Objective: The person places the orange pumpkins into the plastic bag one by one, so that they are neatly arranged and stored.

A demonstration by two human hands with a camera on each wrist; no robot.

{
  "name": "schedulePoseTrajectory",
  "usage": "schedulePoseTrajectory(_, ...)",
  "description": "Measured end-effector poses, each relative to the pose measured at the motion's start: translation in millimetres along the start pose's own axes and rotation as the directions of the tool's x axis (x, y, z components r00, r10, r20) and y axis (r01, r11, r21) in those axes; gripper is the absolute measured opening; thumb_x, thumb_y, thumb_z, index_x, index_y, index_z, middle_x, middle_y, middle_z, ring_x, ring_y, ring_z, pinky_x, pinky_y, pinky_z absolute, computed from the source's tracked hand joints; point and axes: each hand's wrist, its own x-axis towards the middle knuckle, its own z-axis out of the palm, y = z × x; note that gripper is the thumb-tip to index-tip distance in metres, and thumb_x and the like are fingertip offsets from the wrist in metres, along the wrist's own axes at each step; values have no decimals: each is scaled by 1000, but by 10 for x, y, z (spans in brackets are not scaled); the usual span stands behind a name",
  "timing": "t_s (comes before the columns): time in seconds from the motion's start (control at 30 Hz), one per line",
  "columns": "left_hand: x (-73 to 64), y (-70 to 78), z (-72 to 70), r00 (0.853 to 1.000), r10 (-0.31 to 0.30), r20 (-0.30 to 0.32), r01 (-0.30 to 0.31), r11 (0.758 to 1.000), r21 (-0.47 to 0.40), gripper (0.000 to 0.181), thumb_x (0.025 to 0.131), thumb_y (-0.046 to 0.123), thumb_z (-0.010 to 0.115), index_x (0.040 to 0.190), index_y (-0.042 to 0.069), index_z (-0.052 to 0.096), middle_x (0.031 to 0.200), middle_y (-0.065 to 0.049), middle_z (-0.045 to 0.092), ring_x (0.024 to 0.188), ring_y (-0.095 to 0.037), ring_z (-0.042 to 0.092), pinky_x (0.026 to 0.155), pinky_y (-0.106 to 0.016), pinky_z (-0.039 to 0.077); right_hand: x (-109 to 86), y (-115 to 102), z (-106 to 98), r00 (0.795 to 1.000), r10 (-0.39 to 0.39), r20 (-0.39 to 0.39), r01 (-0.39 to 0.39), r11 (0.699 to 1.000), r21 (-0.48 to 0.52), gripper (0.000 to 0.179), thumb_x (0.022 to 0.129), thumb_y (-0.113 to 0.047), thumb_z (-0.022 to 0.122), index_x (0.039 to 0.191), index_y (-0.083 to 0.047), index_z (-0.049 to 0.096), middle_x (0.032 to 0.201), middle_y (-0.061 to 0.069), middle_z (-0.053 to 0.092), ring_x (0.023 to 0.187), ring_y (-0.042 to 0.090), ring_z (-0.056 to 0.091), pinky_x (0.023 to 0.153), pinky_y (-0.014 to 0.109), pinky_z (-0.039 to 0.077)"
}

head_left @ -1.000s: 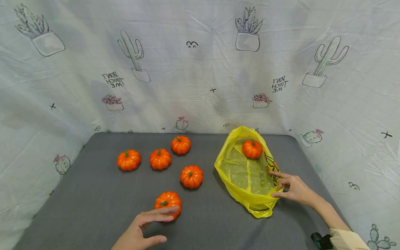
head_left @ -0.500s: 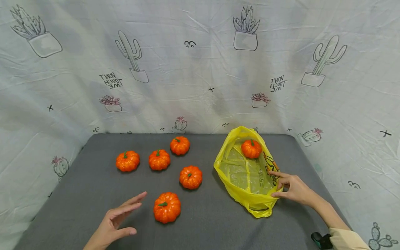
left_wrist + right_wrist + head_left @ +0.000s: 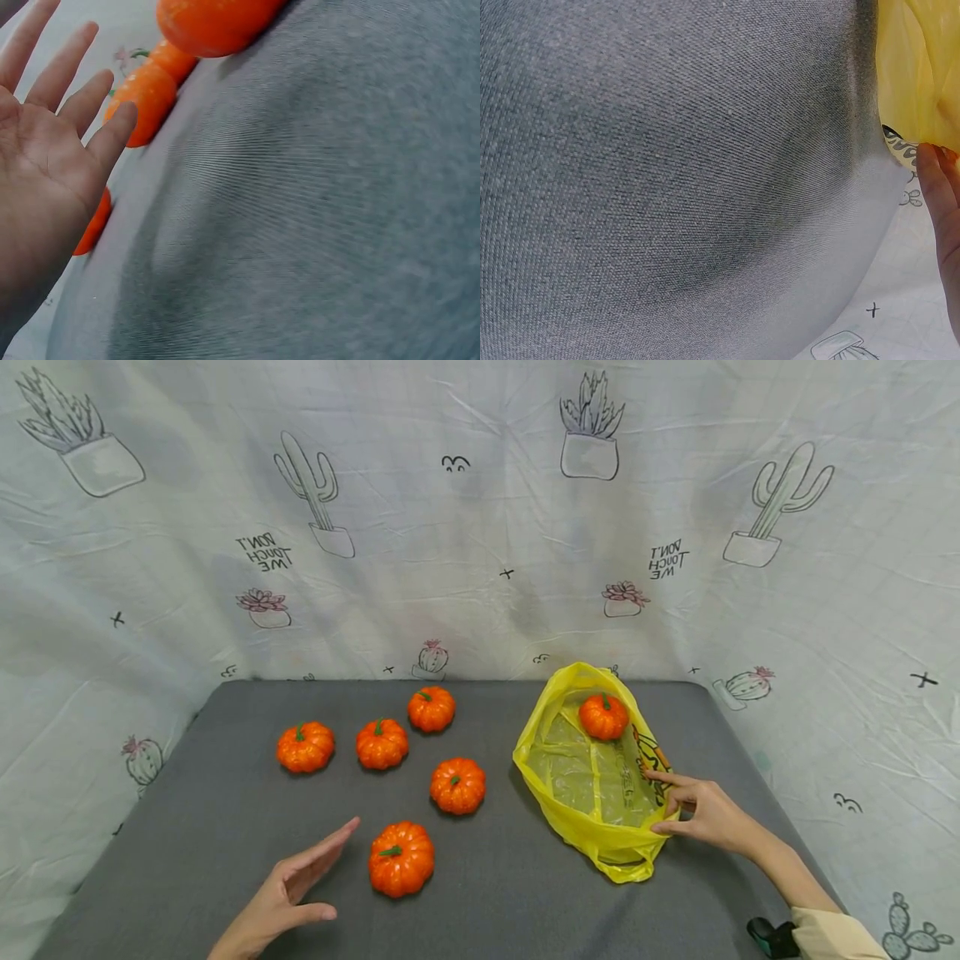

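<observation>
My left hand (image 3: 281, 889) hovers just left of the nearest orange pumpkin (image 3: 401, 858), fingers extended and thumb apart, holding nothing. In the left wrist view its palm and spread fingers show, with orange pumpkins behind them. A yellow plastic bag (image 3: 611, 843) lies with its mouth spread wide on the right of the table. One small pumpkin (image 3: 603, 717) sits inside it, toward the far end. My right hand (image 3: 705, 810) pinches the bag's near right rim between thumb and fingers. The right wrist view catches only part of that hand, at the yellow plastic (image 3: 911, 67).
Several more pumpkins stand on the grey table (image 3: 225, 827): one at the left (image 3: 306, 747), others toward the back and middle, such as a middle pumpkin (image 3: 458, 786). A white curtain (image 3: 480, 543) with cactus drawings hangs behind. A dark object (image 3: 772, 937) lies by the right sleeve.
My left hand has drawn back leftward from over the nearest pumpkin, then shifted slightly right again. The right hand and the bag have stayed put.
</observation>
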Motion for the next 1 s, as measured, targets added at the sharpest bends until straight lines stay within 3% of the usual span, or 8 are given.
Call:
schedulePoseTrajectory(0.2,89,-88,62,999,-43,9,43,997,-70,85,82,-18,63,151,-4,16,159,-14,8,143,-4,16,109,-19,25,-17,19,18,1000,-2,2,2,1000,-6,29,71,-27,85,64,-31,57,122,24,61,83,14,60,60,24,49)
schedulePoseTrajectory(0.4,151,-168,108,999,-42,28,43,998,-41,92,79,-16,68,152,-1,14,157,-22,4,143,-3,15,109,-17,24,-19,25,31,1000,-16,0,16,1000,1,30,71,-26,85,64,-31,57,121,26,61,81,9,60,59,25,49)
schedulePoseTrajectory(0.7,234,-241,199,996,-77,44,73,994,77,91,77,-12,73,151,-2,20,155,-28,10,142,-4,19,107,-14,24,-1,6,17,1000,-10,3,11,1000,-11,30,71,-27,85,64,-31,56,121,24,61,93,31,64,64,26,54)
schedulePoseTrajectory(1.0,339,-282,227,996,-85,39,84,996,28,91,76,-10,74,150,-3,22,156,-27,8,142,-4,21,107,-14,25,-15,0,7,999,25,21,-25,1000,18,28,73,-27,83,65,-31,57,124,24,59,94,30,65,66,26,54)
